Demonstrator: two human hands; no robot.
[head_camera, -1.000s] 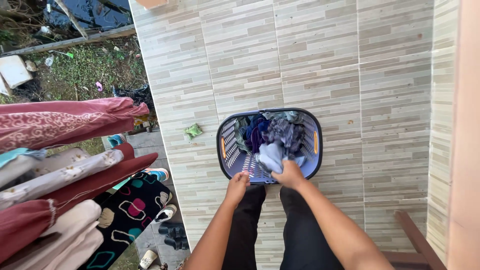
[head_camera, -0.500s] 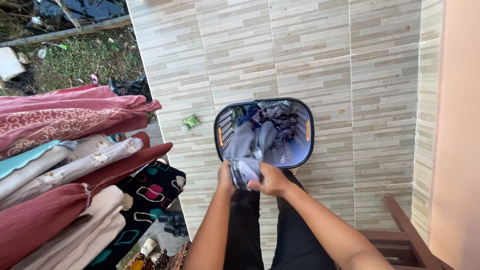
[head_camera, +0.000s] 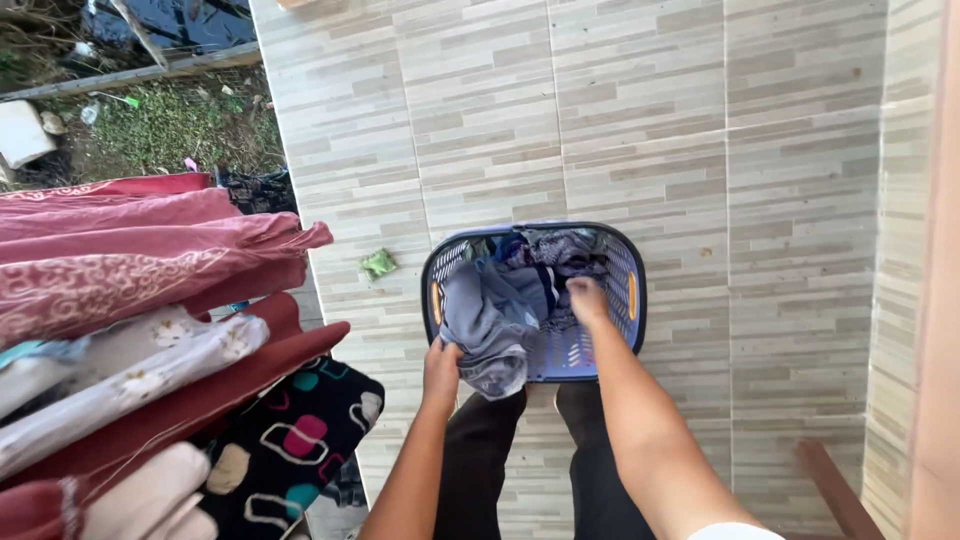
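Left hand (head_camera: 442, 368): closed, fingers pinching lower edge of grey garment (head_camera: 485, 320) at near rim of basket (head_camera: 640, 262). Right hand (head_camera: 588, 300): down inside basket, fingers curled onto dark clothes (head_camera: 552, 252) beside the grey piece; can't tell if gripping or just resting, fingertips hidden.

Grey garment: half out, draped over near-left rim, upper part in the pile, lower end hanging outside toward legs (head_camera: 480, 450).

Step, by the look of it: drawing one piece free of a tangled load, mid-pull. Next move prob. calls for: lifting garment straight up clear of rim, w/ right hand either holding the rest down or taking a second corner so the cloth opens flat instead of dragging neighbours out.

Around:
- Basket on tiled floor (head_camera: 700, 150), right in front of feet, dark rim, orange handle grips both sides.
- Green scrap (head_camera: 379, 263) on tiles just left of basket, apart from it.
- Left side: pink-red cloths (head_camera: 150, 260) already slung over something, pale floral piece (head_camera: 150, 360) below, black patterned cloth (head_camera: 290, 440) lowest, near left forearm.
- Wooden edge (head_camera: 830, 480) bottom right, well apart.

In the way: rim under the garment, other clothes tangled w/ it, hung cloths crowding left elbow. Floor beyond basket no hindrance.
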